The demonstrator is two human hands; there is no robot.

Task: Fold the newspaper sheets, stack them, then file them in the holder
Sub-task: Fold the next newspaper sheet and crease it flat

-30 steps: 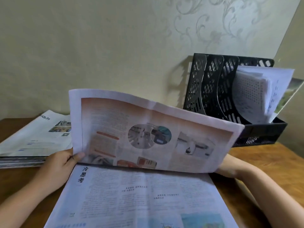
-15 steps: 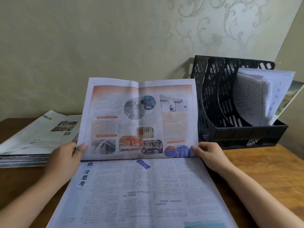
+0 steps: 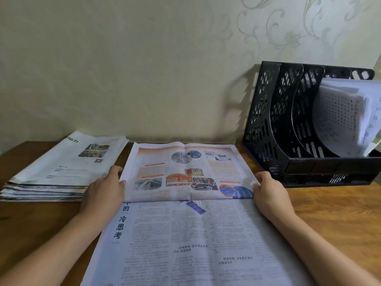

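Observation:
An open newspaper sheet (image 3: 185,234) lies spread on the wooden table (image 3: 334,213) in front of me. Its far half, printed with orange and blue pictures, lies almost flat beyond the middle crease. My left hand (image 3: 105,186) grips the sheet's left edge at the crease, thumb on the paper. At the right edge, level with the crease, my right hand (image 3: 268,193) pinches the sheet. A stack of newspapers (image 3: 61,168) sits at the left. The black mesh file holder (image 3: 266,120) stands at the back right.
The holder's rightmost slot holds white papers (image 3: 350,116); its two left slots look unfilled. A patterned wall runs close behind the table. Bare wood shows to the right of the sheet, in front of the holder.
The sheet's far half, tipped toward me a second ago and then upright, has swung back down onto the table. Both hands lowered with it and stay at its edges.

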